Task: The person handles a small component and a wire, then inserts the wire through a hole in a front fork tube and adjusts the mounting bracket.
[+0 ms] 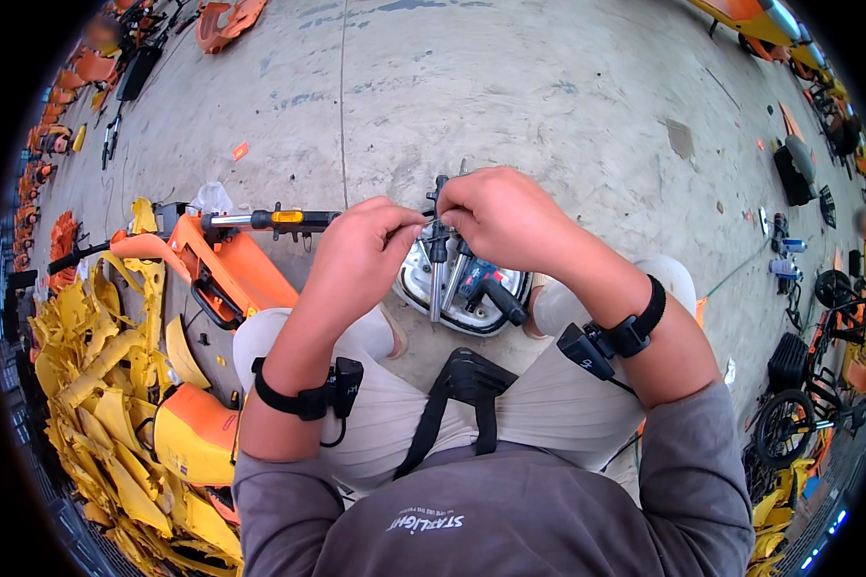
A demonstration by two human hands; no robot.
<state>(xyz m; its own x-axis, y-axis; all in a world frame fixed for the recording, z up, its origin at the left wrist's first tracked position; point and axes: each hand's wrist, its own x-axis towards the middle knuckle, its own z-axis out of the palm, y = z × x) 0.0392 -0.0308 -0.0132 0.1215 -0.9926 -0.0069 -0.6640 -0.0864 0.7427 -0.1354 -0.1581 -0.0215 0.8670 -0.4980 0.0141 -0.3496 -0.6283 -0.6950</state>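
My left hand [361,245] and my right hand [502,216] meet in front of my knees, with thumb and fingertips pinched together. Something thin and small seems to lie between the fingertips, too small to name. Right under them is a front fork [439,252] with black upper parts and shiny metal tubes, partly covered by my right hand. It rests over a round, silvery metal piece [412,281] on the floor. A cordless drill [496,294], black with blue, lies on that piece beside the tubes.
Left of me stands an orange scooter body [245,269], with another fork [289,218] bearing an orange reflector. A heap of broken yellow plastic panels [115,404] lies at the lower left. Bike parts and a black wheel [784,426] line the right side.
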